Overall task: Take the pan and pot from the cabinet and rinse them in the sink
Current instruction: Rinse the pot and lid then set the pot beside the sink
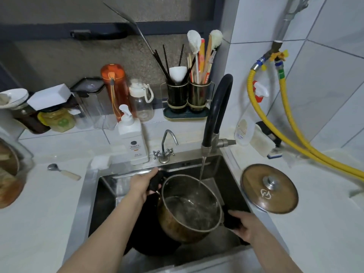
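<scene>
A steel pot (pixel 189 211) hangs tilted over the steel sink (pixel 92 196), with water pooling inside it. My left hand (pixel 144 184) grips its black far-left handle, and my right hand (pixel 245 225) grips the black handle on the near right. A thin stream of water runs from the black faucet (pixel 215 115) into the pot's far side. Under the pot lies a dark pan (pixel 149 235), mostly hidden. The pot's glass lid (pixel 269 189) lies flat on the counter right of the sink.
A white soap pump bottle (pixel 134 138) and a small chrome tap (pixel 165 146) stand behind the sink. Jars, bottles and a utensil holder (pixel 187 97) line the back wall. A spoon (pixel 63 171) lies on the left counter. Yellow hoses (pixel 285 134) cross at the right.
</scene>
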Action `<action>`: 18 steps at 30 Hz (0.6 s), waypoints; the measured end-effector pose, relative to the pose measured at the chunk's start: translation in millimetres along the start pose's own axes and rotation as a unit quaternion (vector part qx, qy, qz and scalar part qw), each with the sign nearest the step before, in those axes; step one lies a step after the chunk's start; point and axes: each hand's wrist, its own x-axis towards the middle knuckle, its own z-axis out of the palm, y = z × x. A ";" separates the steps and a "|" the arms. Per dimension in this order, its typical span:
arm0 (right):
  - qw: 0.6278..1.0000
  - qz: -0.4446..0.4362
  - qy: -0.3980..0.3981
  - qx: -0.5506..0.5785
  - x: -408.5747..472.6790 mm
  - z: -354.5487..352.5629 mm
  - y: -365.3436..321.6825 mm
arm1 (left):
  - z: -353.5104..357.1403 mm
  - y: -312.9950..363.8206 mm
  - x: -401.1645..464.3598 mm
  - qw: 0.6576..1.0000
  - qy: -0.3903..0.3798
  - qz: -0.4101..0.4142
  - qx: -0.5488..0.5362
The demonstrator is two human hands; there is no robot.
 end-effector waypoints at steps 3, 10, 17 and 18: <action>0.998 0.003 -0.031 0.046 -0.9 9.5 -5.7 | -6.2 7.9 0.2 0.998 -0.068 0.009 0.015; 0.991 -0.046 0.000 0.125 16.2 2.0 10.0 | 7.0 -5.8 -5.1 0.981 -0.185 0.053 -0.007; 0.999 -0.009 -0.002 0.051 20.8 22.1 11.6 | -13.4 6.3 3.1 0.992 -0.112 0.045 0.023; 0.999 -0.023 -0.010 0.042 22.3 24.7 4.3 | -21.5 2.0 8.2 0.995 -0.094 0.035 0.018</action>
